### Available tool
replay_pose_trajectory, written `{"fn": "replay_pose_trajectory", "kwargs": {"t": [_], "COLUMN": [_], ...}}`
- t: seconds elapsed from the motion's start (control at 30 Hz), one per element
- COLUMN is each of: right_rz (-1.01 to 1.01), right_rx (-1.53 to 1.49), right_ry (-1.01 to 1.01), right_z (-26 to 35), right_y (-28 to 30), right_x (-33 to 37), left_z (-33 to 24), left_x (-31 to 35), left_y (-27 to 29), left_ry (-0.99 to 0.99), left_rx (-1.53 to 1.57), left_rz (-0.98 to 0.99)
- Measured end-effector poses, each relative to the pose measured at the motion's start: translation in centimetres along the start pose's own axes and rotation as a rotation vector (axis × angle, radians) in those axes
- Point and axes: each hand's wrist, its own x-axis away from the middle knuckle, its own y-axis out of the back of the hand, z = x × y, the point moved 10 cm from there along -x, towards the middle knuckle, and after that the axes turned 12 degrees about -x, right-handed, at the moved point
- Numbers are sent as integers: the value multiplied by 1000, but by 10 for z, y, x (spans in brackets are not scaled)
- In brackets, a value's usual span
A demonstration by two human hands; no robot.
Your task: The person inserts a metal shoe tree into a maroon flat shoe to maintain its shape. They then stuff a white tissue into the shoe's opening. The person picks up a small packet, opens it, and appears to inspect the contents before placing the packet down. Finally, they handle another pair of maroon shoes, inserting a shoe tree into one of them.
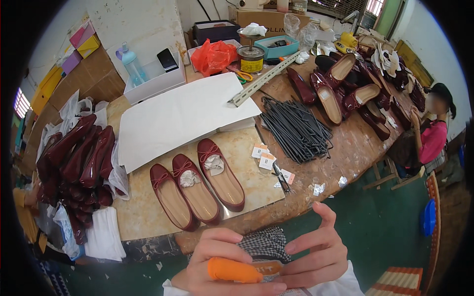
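My left hand (217,261) is at the lower edge, an orange finger cot (232,270) on one finger. Its fingers are apart and slightly bent. Facing it, my right hand (316,254) has spread, curved fingers, one raised. Nothing gripped shows in either hand. Between them appear black-and-white checked cloth (269,241) and an orange printed patch (268,268); whether my fingertips touch the patch I cannot tell. Beyond my hands, three dark red flats with bows lie side by side: a left shoe (173,200), a middle shoe (197,190) and a right shoe (222,175). The latter two hold crumpled paper.
Glossy red shoes (79,153) are heaped at left; more shoes (340,89) lie at back right. Near them are black rods (296,128), small tags (266,160), a black-handled tool (281,178) and white sheets (182,116). A person (434,128) sits at far right.
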Motion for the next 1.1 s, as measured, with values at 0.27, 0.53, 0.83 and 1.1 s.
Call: {"fn": "replay_pose_trajectory", "kwargs": {"t": [0.27, 0.53, 0.83, 1.1], "right_rz": [-46, -24, -5, 10], "right_rx": [38, 73, 77, 115], "right_ry": [11, 7, -26, -51], "right_z": [1, 7, 6, 10], "right_y": [-2, 0, 3, 5], "right_x": [-4, -8, -8, -7], "left_z": [4, 1, 0, -4], "left_x": [0, -3, -1, 3], "left_y": [8, 4, 2, 2], "left_ry": [42, 6, -9, -25], "left_rx": [3, 15, 31, 47], "left_rz": [-30, 37, 20, -134]}}
